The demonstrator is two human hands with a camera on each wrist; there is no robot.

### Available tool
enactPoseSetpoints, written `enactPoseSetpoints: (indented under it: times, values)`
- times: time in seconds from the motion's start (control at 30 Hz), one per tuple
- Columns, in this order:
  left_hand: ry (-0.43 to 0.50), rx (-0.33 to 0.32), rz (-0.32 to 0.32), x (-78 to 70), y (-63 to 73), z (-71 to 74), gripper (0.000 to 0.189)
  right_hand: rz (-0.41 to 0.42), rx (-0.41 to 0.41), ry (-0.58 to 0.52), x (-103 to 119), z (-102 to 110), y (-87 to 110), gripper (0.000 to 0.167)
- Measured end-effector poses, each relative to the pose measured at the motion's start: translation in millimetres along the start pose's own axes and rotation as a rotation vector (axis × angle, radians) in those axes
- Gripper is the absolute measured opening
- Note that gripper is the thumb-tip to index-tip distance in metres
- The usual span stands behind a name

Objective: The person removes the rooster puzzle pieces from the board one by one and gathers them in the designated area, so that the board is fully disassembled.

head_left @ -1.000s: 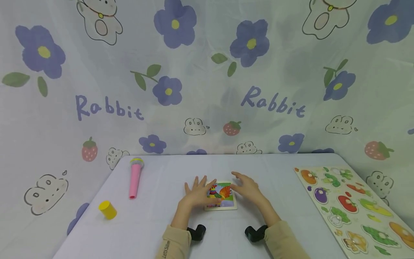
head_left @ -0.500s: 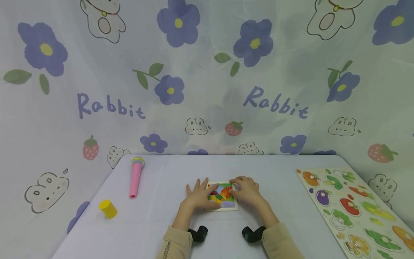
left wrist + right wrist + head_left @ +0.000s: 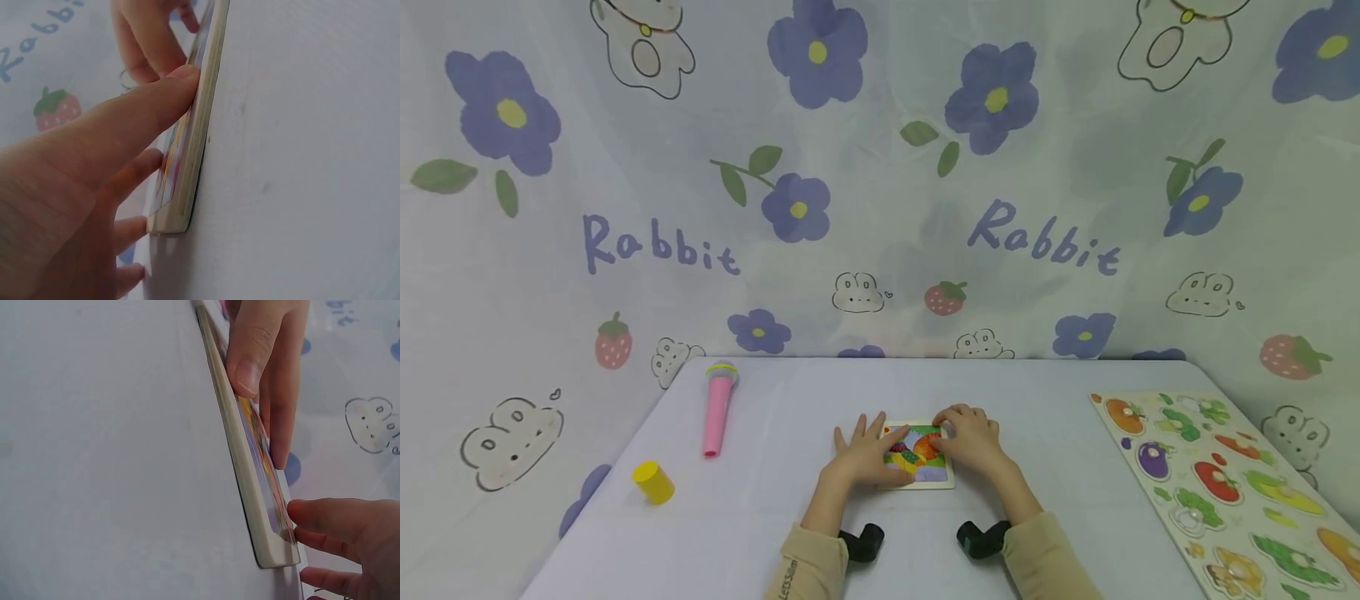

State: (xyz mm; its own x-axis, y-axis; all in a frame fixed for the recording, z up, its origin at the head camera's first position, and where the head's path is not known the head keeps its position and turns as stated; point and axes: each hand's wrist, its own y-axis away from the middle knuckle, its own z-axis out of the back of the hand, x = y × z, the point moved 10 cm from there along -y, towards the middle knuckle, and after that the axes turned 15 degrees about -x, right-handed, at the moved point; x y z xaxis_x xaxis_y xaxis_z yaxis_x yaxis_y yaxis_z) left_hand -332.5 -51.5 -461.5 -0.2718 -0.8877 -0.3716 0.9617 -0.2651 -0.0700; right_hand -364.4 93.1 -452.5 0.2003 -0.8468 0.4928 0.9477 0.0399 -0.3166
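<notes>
A small jigsaw puzzle in a pale frame, with a bright bird-like picture, lies flat on the white table in the head view. My left hand covers its left side, fingers spread and thumb laid across the front. In the left wrist view that thumb presses near the frame's front edge, while other fingertips meet the far side. My right hand is at the upper right corner, fingers bent loosely over the edge. The right wrist view shows its thumb right at the puzzle's side.
A pink toy microphone and a yellow cylinder are on the left of the table. A large vegetable peg board lies at the right. Black wrist-worn devices sit under both wrists. Behind hangs a printed curtain.
My right hand has come down and inward onto the puzzle's upper right corner, its fingers bending. My left hand has stayed nearly in place, its thumb on the puzzle. The head view shifted slightly.
</notes>
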Motion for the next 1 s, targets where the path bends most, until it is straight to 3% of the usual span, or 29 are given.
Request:
enactPoseSetpoints:
  times: [0.53,0.8,1.0]
  values:
    - [0.003,-0.001,-0.006,0.7,-1.5,-2.4,0.076,-0.036,0.003,0.006,-0.8,-5.1,-5.4,0.020]
    - [-0.005,-0.007,-0.005,1.6,-3.2,-1.6,0.076,-0.004,-0.008,0.010,6.6,-0.5,-5.6,0.030]
    - [-0.003,-0.006,0.008,2.7,-2.4,-2.9,0.076,0.006,0.002,0.015,7.6,-1.8,-3.6,0.024]
